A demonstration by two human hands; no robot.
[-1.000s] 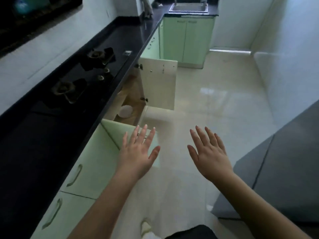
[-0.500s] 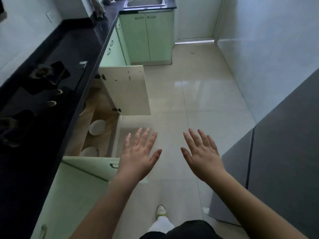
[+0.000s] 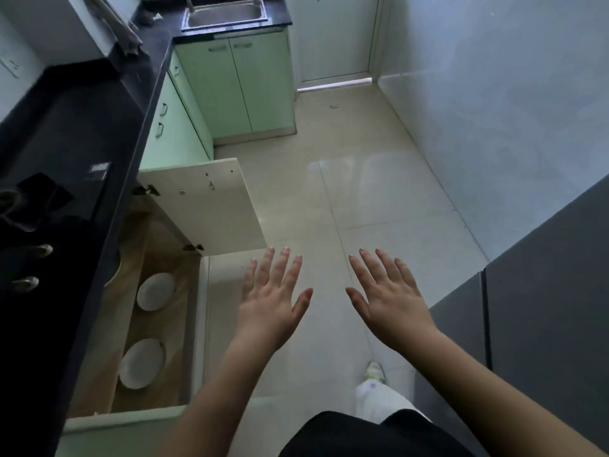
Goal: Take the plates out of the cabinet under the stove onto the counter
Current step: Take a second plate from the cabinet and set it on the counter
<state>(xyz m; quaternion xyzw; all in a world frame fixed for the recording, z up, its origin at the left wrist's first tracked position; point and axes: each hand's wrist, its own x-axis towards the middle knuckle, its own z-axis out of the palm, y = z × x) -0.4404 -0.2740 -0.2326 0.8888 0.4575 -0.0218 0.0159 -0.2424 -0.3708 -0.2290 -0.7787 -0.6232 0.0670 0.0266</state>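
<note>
The cabinet under the stove (image 3: 164,265) stands open at the lower left. Two white plates lie flat on its wooden floor: a far plate (image 3: 155,291) and a near plate (image 3: 142,363). Above them runs the black counter (image 3: 82,120) with the stove (image 3: 29,225) set into it. My left hand (image 3: 272,303) hovers over the floor just right of the cabinet opening, fingers spread, holding nothing. My right hand (image 3: 390,296) is held out beside it, also spread and empty. Neither hand touches a plate.
The far cabinet door (image 3: 211,206) swings out into the aisle ahead of my left hand; the near door's edge (image 3: 125,420) juts out below. A sink (image 3: 224,11) sits at the far end. A grey appliance (image 3: 543,291) flanks the right. My foot (image 3: 374,372) is on the tiled floor.
The view has moved forward and tipped down, so the cabinet interior and both plates now show. Both hands stay spread and empty in front of me.
</note>
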